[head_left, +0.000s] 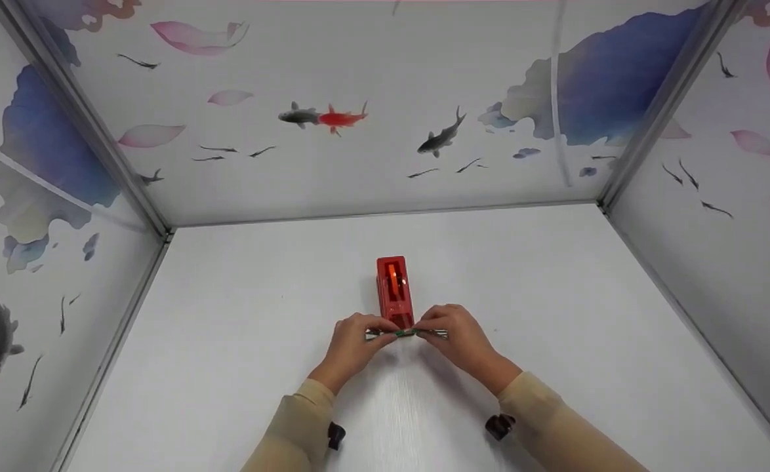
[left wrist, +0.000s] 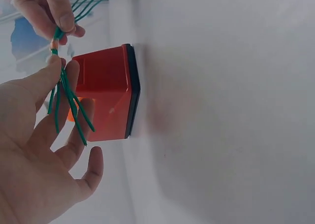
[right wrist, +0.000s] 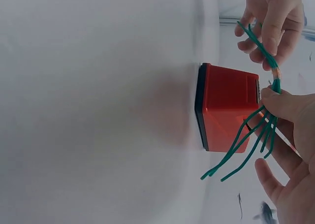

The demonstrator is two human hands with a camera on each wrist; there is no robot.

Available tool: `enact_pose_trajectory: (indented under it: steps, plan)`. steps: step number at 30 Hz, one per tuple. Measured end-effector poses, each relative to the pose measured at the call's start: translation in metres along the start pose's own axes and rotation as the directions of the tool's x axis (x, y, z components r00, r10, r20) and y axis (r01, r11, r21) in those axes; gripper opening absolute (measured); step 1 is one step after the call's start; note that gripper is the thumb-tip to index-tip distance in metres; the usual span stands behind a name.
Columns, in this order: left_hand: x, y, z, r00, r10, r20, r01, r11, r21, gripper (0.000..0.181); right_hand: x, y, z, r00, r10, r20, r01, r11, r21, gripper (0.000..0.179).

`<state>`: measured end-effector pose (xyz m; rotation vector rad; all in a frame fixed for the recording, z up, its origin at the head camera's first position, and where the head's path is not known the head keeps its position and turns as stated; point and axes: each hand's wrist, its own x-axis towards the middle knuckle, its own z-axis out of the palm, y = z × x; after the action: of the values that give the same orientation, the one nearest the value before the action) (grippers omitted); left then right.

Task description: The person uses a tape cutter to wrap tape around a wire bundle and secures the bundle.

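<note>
A bundle of thin green wires point(right wrist: 238, 144) is held level between the two hands, its loose ends fanning out on both sides. Around its middle shows a short orange-brown band point(right wrist: 276, 75); whether this is tape or bare copper is unclear. On one side of the band my left hand point(head_left: 351, 344) pinches the bundle between thumb and fingers. My right hand point(head_left: 462, 341) pinches it on the other side. Just beyond the hands stands a red tape dispenser point(head_left: 396, 307) with an orange roll point(head_left: 394, 278) inside. The bundle is in front of the dispenser's near end.
The dispenser stands on a white table point(head_left: 241, 367). White panels with painted fish and petals enclose the table at the back point(head_left: 372, 170), left and right. A black device point(head_left: 500, 427) is worn at each wrist, over beige sleeves point(head_left: 542, 406).
</note>
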<state>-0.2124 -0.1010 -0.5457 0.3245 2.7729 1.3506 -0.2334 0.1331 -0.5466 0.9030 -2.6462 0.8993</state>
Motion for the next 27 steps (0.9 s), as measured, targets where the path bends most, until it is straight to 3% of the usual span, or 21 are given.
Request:
enact_pose_trajectory:
  steps: [4,11,17,23,27]
  plan:
    - [0.002,-0.002,0.002,0.998,0.05,-0.04,-0.048,0.997,0.062,0.015,0.002,0.002,0.002,0.999,0.025,0.025,-0.026,0.999,0.028,0.018]
    - [0.003,0.0,0.005,0.98,0.141,-0.141,-0.115,0.977,0.179,0.016,0.005,0.002,0.004,0.995,0.083,0.058,-0.088,0.993,0.083,0.019]
    - [0.003,0.003,0.008,0.963,0.199,-0.184,-0.14,0.947,0.291,0.016,0.008,-0.001,0.005,0.995,0.093,0.047,-0.094,0.995,0.024,0.016]
    - [0.002,0.008,0.007,0.935,0.271,-0.228,-0.166,0.903,0.395,0.016,0.011,-0.004,0.004,0.998,0.07,0.01,-0.069,0.996,-0.062,0.016]
    - [0.002,0.008,0.009,0.931,0.277,-0.24,-0.158,0.895,0.417,0.016,0.013,-0.005,0.005,0.994,0.103,0.048,-0.1,0.993,-0.066,0.015]
